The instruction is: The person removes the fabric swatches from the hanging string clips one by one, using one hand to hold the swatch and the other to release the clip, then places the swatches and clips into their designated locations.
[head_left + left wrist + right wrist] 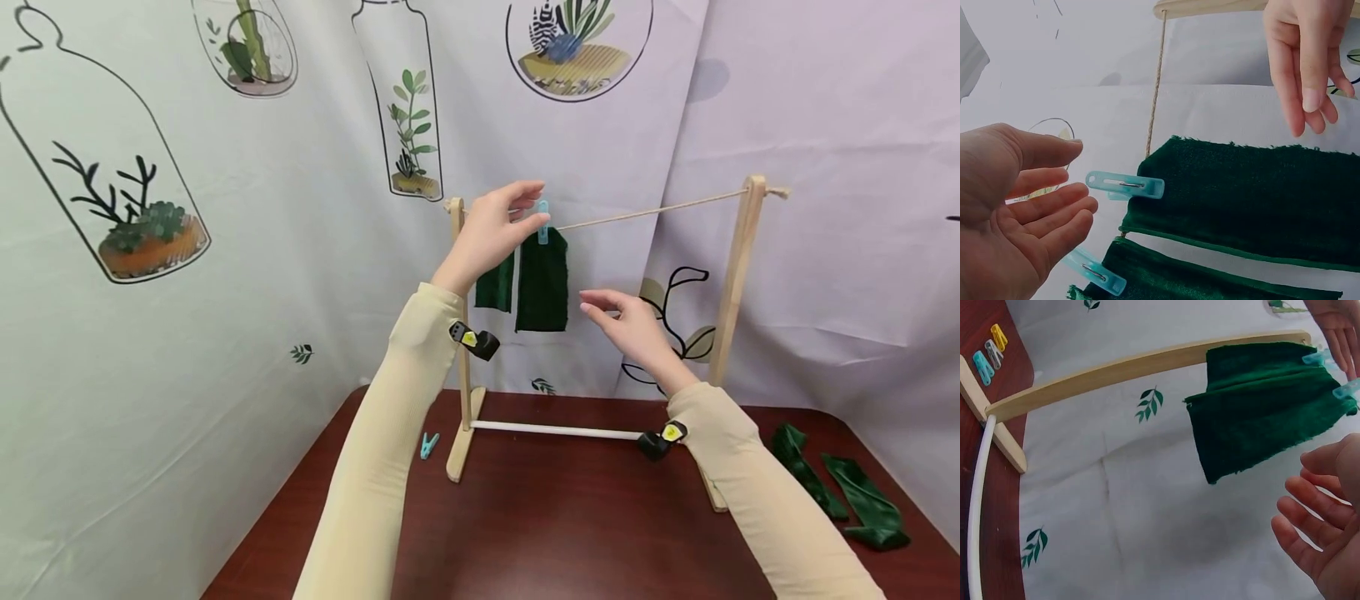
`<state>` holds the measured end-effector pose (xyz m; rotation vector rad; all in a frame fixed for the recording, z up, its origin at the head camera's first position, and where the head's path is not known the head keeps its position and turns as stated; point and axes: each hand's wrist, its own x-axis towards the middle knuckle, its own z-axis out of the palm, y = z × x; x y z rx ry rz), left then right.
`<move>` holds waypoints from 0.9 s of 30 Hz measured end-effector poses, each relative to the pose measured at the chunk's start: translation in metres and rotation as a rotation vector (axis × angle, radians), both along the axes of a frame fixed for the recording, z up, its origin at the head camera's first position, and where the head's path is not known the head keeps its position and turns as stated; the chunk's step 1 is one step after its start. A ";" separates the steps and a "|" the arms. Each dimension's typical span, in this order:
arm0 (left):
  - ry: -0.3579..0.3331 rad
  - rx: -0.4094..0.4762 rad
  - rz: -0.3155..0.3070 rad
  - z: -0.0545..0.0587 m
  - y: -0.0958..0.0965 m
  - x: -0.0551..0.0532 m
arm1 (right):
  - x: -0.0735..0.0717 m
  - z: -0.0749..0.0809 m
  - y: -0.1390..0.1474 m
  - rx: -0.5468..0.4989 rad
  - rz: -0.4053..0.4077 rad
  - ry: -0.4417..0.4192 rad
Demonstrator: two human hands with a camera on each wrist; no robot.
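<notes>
Two dark green cloth pieces hang side by side on a rope (645,215). A light blue clothespin (1125,184) clips the nearer cloth (543,287) to the rope, and a second blue clothespin (1097,274) clips the other cloth (494,285). My left hand (498,225) hovers beside the nearer clothespin, thumb and fingers spread apart; in the left wrist view a small gap separates the fingertips from its tail end. Lower and to the right of the cloth, my right hand (630,327) hangs in the air with loosely bent fingers and holds nothing.
The rope spans two wooden posts (731,283), joined below by a white rod (555,429). Blue, grey and yellow clothespins (994,354) lie by the left foot. Two more green cloths (862,500) lie on the table's right side. A patterned curtain (300,208) hangs behind.
</notes>
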<state>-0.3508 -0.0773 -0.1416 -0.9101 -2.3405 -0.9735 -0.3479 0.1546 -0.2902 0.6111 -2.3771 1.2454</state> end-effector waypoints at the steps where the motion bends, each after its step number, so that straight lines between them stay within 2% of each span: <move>1: -0.007 -0.007 0.002 0.000 0.000 -0.001 | -0.001 0.000 -0.001 -0.003 -0.001 -0.002; 10: -0.039 -0.027 0.033 -0.004 0.003 -0.009 | -0.006 0.024 -0.019 -0.078 -0.011 0.049; 21: -0.067 -0.047 0.084 -0.004 0.007 -0.015 | -0.010 0.057 -0.035 -0.175 -0.024 0.050; 27: -0.091 -0.039 0.093 -0.005 0.010 -0.018 | -0.013 0.064 -0.040 -0.187 -0.046 0.064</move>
